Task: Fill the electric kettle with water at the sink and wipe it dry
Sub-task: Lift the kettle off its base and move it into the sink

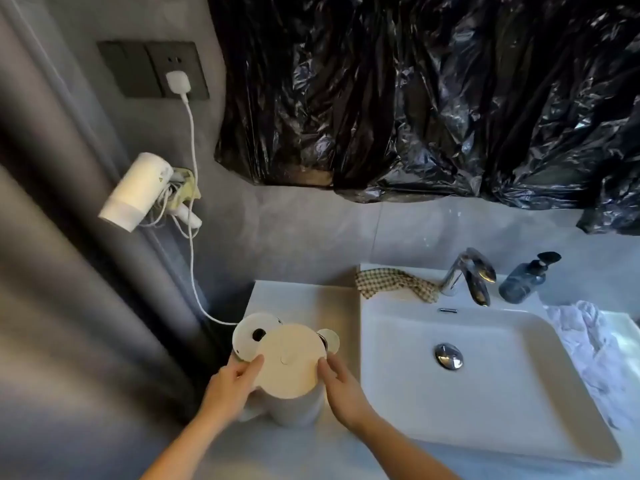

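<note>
Both my hands, left [231, 382] and right [341, 386], hold the kettle [289, 368] with fingers spread on its lid's sides, on the grey bench [311, 452] left of the sink [485, 375]. Its base [252, 336] sits just behind. A checked cloth [391, 282] lies by the tap [467, 275]; soap bottle [526, 280] and crumpled towel [595, 351] are right. Black plastic [433, 98] covers the wall.

The round plastic electric kettle [287, 368] is cream white, with a paler white round base disc [251, 336] behind it marked by a black centre hole. The rectangular ceramic sink [485, 393] is glossy white, its curved metal tap [467, 275] mirror chrome. A folded cloth [391, 282] shows a small beige-and-brown check. The pump soap bottle [523, 282] is smoky dark grey. Wall and desk [304, 455] are matt grey; the crinkled plastic sheet [433, 91] is shiny black.
</note>
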Demonstrator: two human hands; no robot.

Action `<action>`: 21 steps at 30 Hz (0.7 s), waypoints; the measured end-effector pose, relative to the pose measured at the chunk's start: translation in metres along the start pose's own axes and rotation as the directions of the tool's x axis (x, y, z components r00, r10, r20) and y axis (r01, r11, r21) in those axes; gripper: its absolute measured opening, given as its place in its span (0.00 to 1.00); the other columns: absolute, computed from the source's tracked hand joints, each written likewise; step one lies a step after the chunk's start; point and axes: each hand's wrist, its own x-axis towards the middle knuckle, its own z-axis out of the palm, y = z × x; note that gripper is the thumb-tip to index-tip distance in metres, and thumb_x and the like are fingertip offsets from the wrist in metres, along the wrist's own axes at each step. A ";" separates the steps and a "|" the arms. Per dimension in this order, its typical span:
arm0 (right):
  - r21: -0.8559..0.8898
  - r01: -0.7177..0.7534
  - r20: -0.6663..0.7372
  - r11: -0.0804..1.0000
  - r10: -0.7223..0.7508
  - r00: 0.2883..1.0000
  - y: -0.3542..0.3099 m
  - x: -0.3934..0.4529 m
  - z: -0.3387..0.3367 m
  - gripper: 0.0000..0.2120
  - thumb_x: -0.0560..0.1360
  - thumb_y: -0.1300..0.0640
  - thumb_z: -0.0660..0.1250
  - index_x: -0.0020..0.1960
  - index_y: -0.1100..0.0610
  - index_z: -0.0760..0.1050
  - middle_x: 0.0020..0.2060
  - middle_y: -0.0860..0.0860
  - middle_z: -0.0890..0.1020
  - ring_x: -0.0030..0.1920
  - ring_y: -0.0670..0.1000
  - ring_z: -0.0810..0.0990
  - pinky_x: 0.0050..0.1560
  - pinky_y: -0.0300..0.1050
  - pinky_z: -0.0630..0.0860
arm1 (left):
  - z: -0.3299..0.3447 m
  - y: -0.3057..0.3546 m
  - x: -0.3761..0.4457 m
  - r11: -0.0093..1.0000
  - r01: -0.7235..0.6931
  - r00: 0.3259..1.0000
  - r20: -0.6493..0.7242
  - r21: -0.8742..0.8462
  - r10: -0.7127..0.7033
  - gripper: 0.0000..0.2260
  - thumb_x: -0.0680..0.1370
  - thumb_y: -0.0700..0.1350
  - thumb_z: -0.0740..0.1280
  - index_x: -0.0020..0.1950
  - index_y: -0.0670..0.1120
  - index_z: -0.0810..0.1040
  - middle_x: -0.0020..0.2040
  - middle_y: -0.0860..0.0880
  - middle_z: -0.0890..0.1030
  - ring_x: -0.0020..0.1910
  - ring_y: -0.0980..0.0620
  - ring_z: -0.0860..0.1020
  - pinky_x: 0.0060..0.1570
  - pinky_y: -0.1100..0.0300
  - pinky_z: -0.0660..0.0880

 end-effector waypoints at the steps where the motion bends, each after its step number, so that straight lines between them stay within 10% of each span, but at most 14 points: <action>1: -0.002 0.009 -0.010 1.000 -0.009 1.000 -0.003 0.003 0.004 0.28 0.80 0.32 0.56 0.76 0.41 0.70 0.68 0.42 0.78 0.71 0.48 0.74 0.72 0.47 0.68 | 0.000 -0.002 0.004 1.000 -0.014 1.000 0.009 -0.018 0.014 0.22 0.80 0.59 0.65 0.34 0.45 0.83 0.38 0.49 0.84 0.43 0.47 0.81 0.43 0.56 0.73; 6: 0.037 -0.061 -0.044 0.997 0.062 0.997 -0.009 0.013 0.019 0.33 0.78 0.28 0.52 0.77 0.41 0.69 0.70 0.44 0.77 0.71 0.49 0.74 0.76 0.52 0.67 | -0.008 -0.005 0.012 1.000 -0.011 0.993 0.119 0.014 0.009 0.26 0.79 0.60 0.67 0.24 0.47 0.79 0.39 0.45 0.83 0.27 0.51 0.80 0.36 0.60 0.72; 9: 0.076 -0.050 -0.071 0.996 0.055 0.996 -0.009 0.009 0.024 0.30 0.79 0.30 0.51 0.77 0.39 0.69 0.70 0.44 0.77 0.71 0.50 0.74 0.76 0.53 0.68 | -0.009 -0.007 0.009 0.999 -0.043 0.994 0.095 -0.004 0.043 0.22 0.78 0.62 0.66 0.30 0.51 0.81 0.52 0.39 0.82 0.30 0.53 0.78 0.33 0.64 0.71; 13: 0.125 -0.023 -0.072 0.992 0.032 0.997 -0.019 -0.011 0.015 0.19 0.76 0.26 0.53 0.61 0.25 0.75 0.64 0.38 0.81 0.67 0.46 0.77 0.73 0.57 0.72 | -0.014 0.002 -0.013 0.987 -0.155 0.988 0.023 0.034 0.154 0.25 0.79 0.60 0.66 0.21 0.58 0.78 0.45 0.44 0.82 0.34 0.53 0.77 0.32 0.69 0.68; 21: 0.216 0.130 -0.094 0.968 -0.112 0.989 -0.065 -0.072 -0.028 0.16 0.86 0.42 0.53 0.65 0.34 0.79 0.61 0.37 0.84 0.63 0.40 0.81 0.70 0.52 0.76 | -0.039 0.054 -0.042 0.958 -0.281 0.959 -0.009 0.046 0.282 0.33 0.78 0.66 0.63 0.34 0.35 0.79 0.29 0.45 0.82 0.30 0.48 0.78 0.37 0.52 0.75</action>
